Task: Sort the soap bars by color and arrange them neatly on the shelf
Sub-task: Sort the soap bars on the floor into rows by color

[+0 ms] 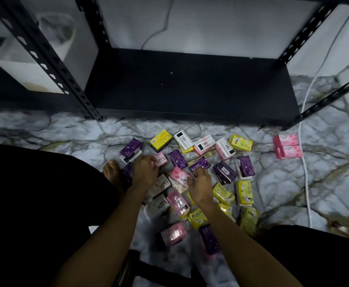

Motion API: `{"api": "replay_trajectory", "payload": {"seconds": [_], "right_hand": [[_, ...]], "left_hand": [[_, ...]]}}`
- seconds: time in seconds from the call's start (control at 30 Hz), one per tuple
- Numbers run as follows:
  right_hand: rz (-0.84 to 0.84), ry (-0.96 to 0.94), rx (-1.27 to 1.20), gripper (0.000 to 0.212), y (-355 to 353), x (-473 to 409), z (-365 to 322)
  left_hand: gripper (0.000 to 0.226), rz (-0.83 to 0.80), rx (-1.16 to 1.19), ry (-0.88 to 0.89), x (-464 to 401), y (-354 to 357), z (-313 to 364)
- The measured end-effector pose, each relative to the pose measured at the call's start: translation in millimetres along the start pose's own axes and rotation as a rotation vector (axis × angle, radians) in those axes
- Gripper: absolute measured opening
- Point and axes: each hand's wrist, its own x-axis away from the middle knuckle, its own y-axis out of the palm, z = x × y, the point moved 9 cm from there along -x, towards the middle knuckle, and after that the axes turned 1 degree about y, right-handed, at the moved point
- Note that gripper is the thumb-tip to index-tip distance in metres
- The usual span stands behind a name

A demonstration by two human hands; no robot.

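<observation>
Sorting barely begun. The left hand (145, 170), at nine o'clock in the floor pile, is pinching a pale pink wrapped soap bar (160, 160); the right hand (200, 184), at centre, is curling its fingers onto a pink rose-printed soap bar (178, 177). At three o'clock, two stacked pink soap bars (287, 146) are lying apart. The black metal shelf board (190, 85), at twelve o'clock, is holding no soap.

A heap of soap bars (190, 179) lies on the floor (66, 131) in front of the shelf (190, 88). Two stacked bars (287, 146) sit well apart to the heap's right, beside a cable (306, 183). Both hands rest in the heap, the left hand (145, 170) left of the right hand (200, 185)
</observation>
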Motion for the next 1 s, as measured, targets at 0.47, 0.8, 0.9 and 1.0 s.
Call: {"api": "replay_trajectory", "payload": {"seconds": [0.47, 0.8, 0.9, 1.0], "right_hand": [[-0.233, 0.092, 0.121, 0.066, 56.2, -19.4, 11.5], [-0.181, 0.195, -0.286, 0.018, -0.3, -21.1, 28.8], [-0.129, 0.172, -0.394, 0.014, -51.0, -27.0, 25.5], [-0.089, 0.191, -0.511, 0.019, -121.0, -32.4, 29.3]], "left_hand": [[0.054, -0.120, -0.157, -0.036, -20.9, 29.6, -32.1], [0.052, -0.153, 0.169, -0.145, -16.6, 34.9, -9.5], [0.054, -0.171, 0.377, -0.226, -10.7, 35.1, 17.3], [0.058, -0.200, 0.592, -0.244, -2.9, 42.9, 58.7]]}}
